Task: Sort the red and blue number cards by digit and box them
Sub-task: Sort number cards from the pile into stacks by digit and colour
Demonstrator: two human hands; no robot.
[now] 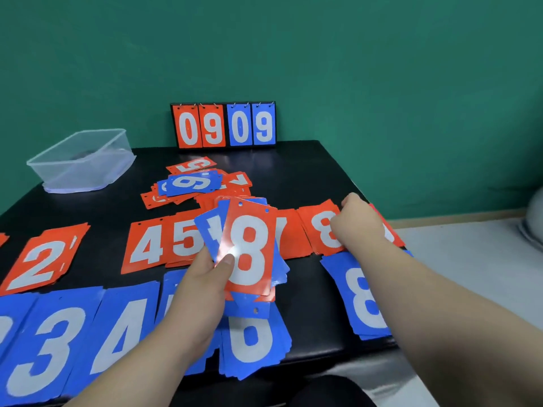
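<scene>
A clear plastic box stands at the far left of a black table. In front of it sorted piles run in two rows: a red 2 pile, blue 3 pile, blue 4 pile, red 4 pile and red 5 pile. Behind them lies an unsorted heap, with a flip scoreboard against the green wall. At centre the left hand grips a fanned stack of cards, thumb pressed on the red 8 on top, above a blue 6 pile. To the right, the right hand rests with fingers curled on the red 8 pile; whether it pinches a card cannot be told. A blue 8 pile lies under that forearm.
</scene>
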